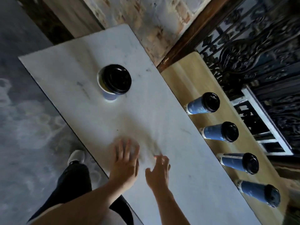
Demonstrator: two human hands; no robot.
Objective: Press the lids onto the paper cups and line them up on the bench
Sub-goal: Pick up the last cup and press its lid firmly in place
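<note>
Four lidded cups (219, 132) line the bench (181, 75); the fifth cup (109, 95), toward the table's (65, 65) far end, has its lid (117, 79) askew, likely unpressed. Your left hand (125, 161) and right hand (159, 172) hover spread, empty.

Wht marble table (68, 65), blk iron railing (259, 51), gry floor (24, 111), worn wall (154, 21)

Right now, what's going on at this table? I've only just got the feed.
A person holds the left hand and right hand open just above the white table, gripping nothing. Both are motion-blurred. One paper cup stands alone on the table, and its black lid looks off-centre, with the rim showing at one side. Four lidded blue cups stand in a row on the wooden bench alongside.
</note>
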